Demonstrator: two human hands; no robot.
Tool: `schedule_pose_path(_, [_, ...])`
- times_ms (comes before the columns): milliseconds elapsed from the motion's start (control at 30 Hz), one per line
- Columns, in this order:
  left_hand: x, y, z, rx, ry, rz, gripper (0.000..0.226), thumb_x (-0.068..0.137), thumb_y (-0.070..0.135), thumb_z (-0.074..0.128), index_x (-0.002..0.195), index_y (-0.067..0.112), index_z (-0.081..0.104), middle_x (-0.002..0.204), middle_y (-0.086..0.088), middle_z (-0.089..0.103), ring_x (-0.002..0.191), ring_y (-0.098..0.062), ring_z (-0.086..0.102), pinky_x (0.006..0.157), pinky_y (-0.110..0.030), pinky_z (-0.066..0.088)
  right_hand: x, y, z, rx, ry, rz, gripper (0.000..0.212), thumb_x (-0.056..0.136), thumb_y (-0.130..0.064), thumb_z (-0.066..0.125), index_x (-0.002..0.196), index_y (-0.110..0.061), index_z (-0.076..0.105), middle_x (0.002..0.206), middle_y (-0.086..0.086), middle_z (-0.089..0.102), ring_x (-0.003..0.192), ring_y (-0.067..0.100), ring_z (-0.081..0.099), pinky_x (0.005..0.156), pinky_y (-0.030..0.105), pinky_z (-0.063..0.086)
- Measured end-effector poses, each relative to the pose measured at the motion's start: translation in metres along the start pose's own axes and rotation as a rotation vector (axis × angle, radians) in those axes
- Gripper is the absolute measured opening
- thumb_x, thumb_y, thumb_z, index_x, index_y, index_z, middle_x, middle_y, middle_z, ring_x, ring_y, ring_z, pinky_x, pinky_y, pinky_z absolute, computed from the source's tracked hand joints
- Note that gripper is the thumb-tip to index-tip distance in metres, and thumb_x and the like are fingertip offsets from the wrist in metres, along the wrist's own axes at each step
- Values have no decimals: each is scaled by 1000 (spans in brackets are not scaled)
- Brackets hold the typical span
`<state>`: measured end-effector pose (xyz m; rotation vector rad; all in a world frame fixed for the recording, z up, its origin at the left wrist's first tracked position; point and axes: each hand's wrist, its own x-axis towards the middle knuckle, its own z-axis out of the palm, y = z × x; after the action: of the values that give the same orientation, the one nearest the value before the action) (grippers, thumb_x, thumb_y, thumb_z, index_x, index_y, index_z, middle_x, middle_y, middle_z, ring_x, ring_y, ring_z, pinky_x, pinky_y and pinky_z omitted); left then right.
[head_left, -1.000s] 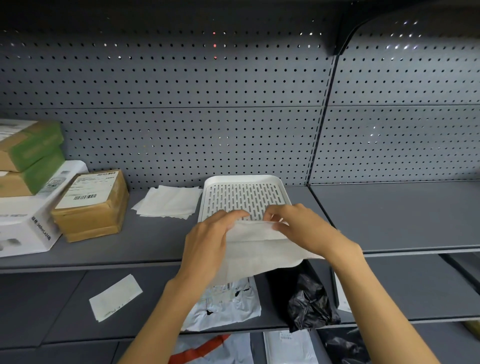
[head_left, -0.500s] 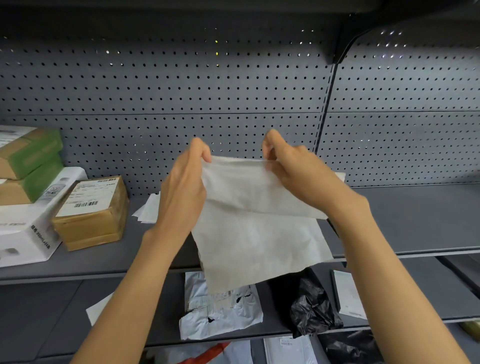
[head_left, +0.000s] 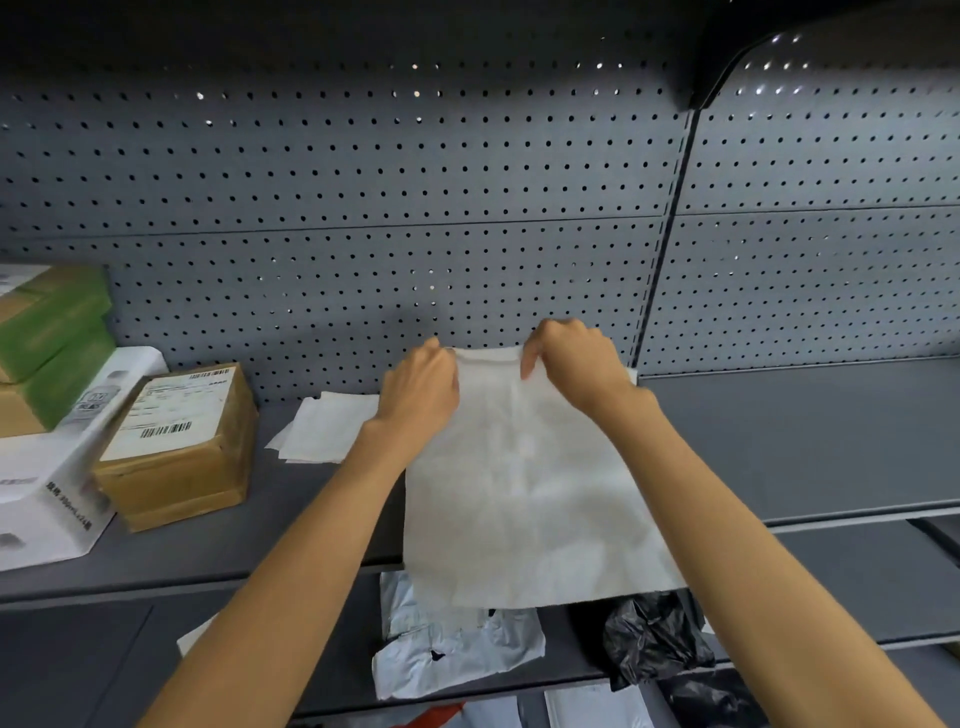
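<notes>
White fabric bag (head_left: 524, 499): thin, limp and light, not slippery by the look. Lower edge droops past the shelf (head_left: 789, 447) front; top edge is up near the pegboard (head_left: 363, 208). Left hand (head_left: 421, 389) and right hand (head_left: 571, 364) each pinch 1 top corner. Best hold: those 2 corners; mid-sheet would sag.

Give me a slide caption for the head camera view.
Left hand and right hand pinch the top edge of a white bag over a grey shelf; cardboard box at left.
</notes>
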<state>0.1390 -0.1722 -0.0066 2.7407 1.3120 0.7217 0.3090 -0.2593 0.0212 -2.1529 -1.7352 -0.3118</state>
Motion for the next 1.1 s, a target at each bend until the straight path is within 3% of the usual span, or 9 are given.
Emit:
schedule_pose_path(67, [5, -6, 19, 11, -63, -11, 19, 94, -7, 48, 105, 4, 59, 115, -10, 51, 95, -31, 58, 70, -38, 44, 2, 6, 16, 11, -67, 6, 54, 73, 28, 49, 75, -22, 69, 120, 4, 67, 93, 32, 69, 73, 39, 53])
schedule_pose_path(200, [21, -12, 44, 35, -134, -21, 44, 82, -24, 46, 113, 6, 57, 121, -12, 46, 98, -28, 54, 64, -31, 36, 20, 23, 40, 5, -148, 20, 50, 74, 28, 47, 76, -18, 65, 116, 7, 65, 94, 34, 68, 70, 35, 46])
schedule_pose_path(367, [48, -11, 58, 84, -205, -106, 58, 77, -27, 46, 121, 10, 54, 125, -10, 45, 86, -22, 44, 64, -29, 37, 51, 44, 63, 10, -250, 39, 55, 83, 25, 47, 102, -19, 74, 119, 8, 66, 100, 34, 67, 74, 37, 48])
schedule_pose_path(567, [59, -12, 68, 170, -200, -186, 62, 76, -23, 56, 127, 11, 43, 134, -12, 39, 96, -35, 63, 64, -37, 43, 67, 50, 79, -22, -382, -58, 66, 90, 19, 41, 135, -24, 59, 134, 7, 61, 113, 34, 64, 76, 34, 40])
schedule_pose_path(700, [62, -8, 63, 270, -226, -198, 63, 77, -17, 60, 131, 14, 45, 140, -11, 36, 111, -34, 54, 80, -38, 43, 69, 48, 83, -92, -384, -123, 66, 92, 15, 44, 143, -25, 53, 141, 8, 58, 123, 36, 59, 98, 37, 43])
schedule_pose_path(800, [59, 1, 66, 332, -171, -53, 58, 84, -6, 60, 135, 17, 47, 143, -6, 37, 123, -30, 46, 99, -39, 39, 67, 45, 87, -159, -341, -182, 62, 95, 9, 47, 148, -22, 49, 151, 2, 48, 140, 28, 44, 112, 35, 33])
schedule_pose_path(900, [49, 10, 73, 216, -421, 61, 50, 100, 26, 50, 148, 18, 37, 155, -6, 31, 141, -28, 35, 107, -40, 35, 59, 41, 99, -213, -324, -203, 51, 100, -5, 47, 149, -16, 46, 164, 6, 28, 152, 28, 24, 121, 40, 22])
schedule_pose_path(1000, [34, 9, 77, 152, -784, -28, 75, 100, 55, 39, 160, 26, 6, 169, 1, -5, 156, -28, -2, 124, -46, 12, 33, 25, 107, -106, -533, -113, 60, 107, -13, 39, 162, -7, 15, 172, 11, 2, 159, 34, 4, 127, 44, 12])
schedule_pose_path(1100, [25, 5, 84, 138, -829, -95, 76, 99, 60, 32, 158, 36, -9, 167, 6, -15, 155, -29, -11, 125, -48, 2, 4, 9, 111, 130, -686, 15, 69, 109, -17, 33, 162, -8, -10, 171, 10, -15, 158, 37, -13, 129, 44, 1])
